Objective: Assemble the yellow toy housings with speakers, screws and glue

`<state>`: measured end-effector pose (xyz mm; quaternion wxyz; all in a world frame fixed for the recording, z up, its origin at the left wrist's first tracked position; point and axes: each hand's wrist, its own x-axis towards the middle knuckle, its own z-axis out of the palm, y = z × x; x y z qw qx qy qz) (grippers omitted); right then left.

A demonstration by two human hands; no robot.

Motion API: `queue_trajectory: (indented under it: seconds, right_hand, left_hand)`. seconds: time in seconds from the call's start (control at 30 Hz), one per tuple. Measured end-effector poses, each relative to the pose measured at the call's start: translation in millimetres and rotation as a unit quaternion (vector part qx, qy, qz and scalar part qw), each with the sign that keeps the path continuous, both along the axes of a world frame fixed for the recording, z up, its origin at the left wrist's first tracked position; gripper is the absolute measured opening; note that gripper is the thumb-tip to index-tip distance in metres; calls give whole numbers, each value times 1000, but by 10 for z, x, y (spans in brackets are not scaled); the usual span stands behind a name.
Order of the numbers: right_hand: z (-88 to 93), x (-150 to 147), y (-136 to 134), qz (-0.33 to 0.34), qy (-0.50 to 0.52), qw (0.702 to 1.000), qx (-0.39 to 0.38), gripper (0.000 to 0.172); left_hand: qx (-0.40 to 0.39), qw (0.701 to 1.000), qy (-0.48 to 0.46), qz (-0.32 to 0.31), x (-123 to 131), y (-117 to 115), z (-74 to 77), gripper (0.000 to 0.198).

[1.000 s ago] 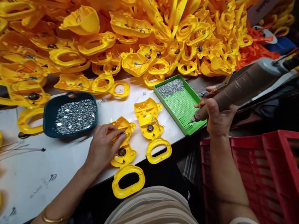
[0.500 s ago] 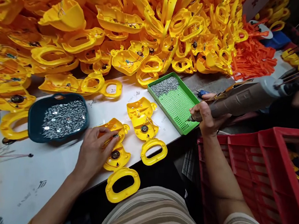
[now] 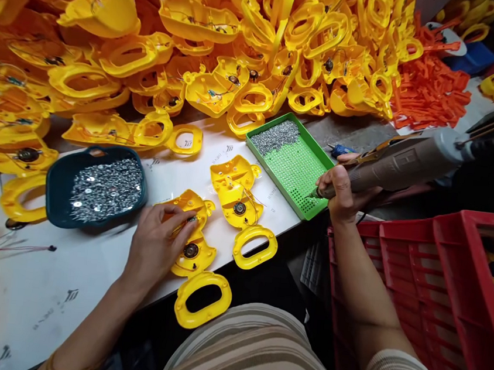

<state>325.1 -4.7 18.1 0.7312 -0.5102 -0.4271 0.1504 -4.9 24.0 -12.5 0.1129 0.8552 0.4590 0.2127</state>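
My left hand (image 3: 155, 246) lies on a yellow plastic shell (image 3: 197, 259) at the table's near edge, fingertips pinched on a small part against it. A second yellow shell (image 3: 241, 205) with a ring handle sits just to its right. My right hand (image 3: 342, 190) grips a grey electric screwdriver (image 3: 397, 165). Its tip touches the near right corner of a green screw tray (image 3: 295, 169), which has a heap of small screws at its far end.
A dark teal dish (image 3: 60, 180) of silvery washers stands left of my left hand. A big heap of yellow shells (image 3: 191, 44) fills the back of the table, with orange parts (image 3: 429, 89) at the far right. A red crate (image 3: 434, 287) stands right of my lap.
The screwdriver tip has stayed at the green tray's corner while the view shifted slightly. My left hand has kept its hold on the near yellow shell.
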Motion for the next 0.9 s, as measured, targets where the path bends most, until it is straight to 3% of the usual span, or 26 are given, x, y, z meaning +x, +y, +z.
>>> queue_trajectory:
  seconds: [0.53,0.63,0.73,0.83,0.9]
  right_hand:
    - [-8,-28,6,13,-2,1000,4,31]
    - [137,-67,-59,37,-18,999,12,26]
    - [397,-211,-111,89,-25,995,32,21]
    - [610,-514,-76,188,-66,979,33,35]
    - [644,-815,-9,225,-104,969,-11,47]
  left_hand:
    - [-5,1000,-15,11,4,1,-15,24]
    - [0,1000,-16,6,18,-4,-9,21]
    - [-2,1000,-16,5,46,-40,18,19]
    - [-19,999,-25,2,67,-67,27,16]
    - [-33,999,-32,7,73,-71,19,15]
